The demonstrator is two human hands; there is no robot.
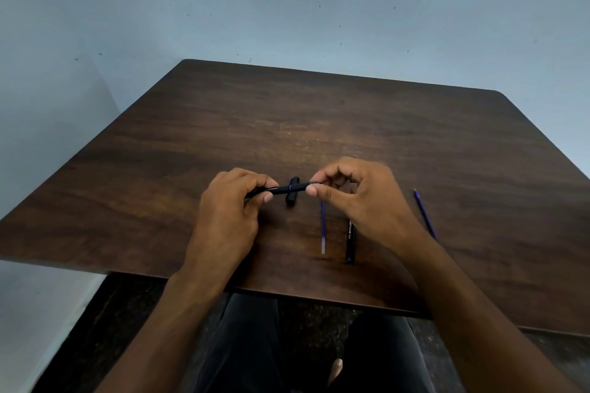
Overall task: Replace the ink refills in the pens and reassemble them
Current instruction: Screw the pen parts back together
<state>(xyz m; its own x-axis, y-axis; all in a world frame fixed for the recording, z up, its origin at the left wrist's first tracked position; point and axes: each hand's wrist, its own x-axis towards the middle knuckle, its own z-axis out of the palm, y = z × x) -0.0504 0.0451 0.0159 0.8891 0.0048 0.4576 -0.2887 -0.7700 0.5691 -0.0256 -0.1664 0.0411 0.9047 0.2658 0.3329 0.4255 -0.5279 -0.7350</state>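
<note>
My left hand (230,201) grips a black pen barrel (287,189) held level just above the table. My right hand (354,191) pinches the barrel's right end, where a bit of blue refill (316,183) shows between thumb and forefinger. A black pen cap (292,198) lies on the table behind the barrel, pointing away from me. A loose blue refill (323,226) lies on the table below my right hand. A second black pen barrel (350,242) lies beside that refill, partly under my right palm. Another blue refill (424,214) lies to the right, its near end hidden by my right forearm.
The dark wooden table (319,118) stands against a pale blue wall. Its near edge runs just above my lap, and the left edge drops off to the floor. My legs in dark trousers show below the table edge.
</note>
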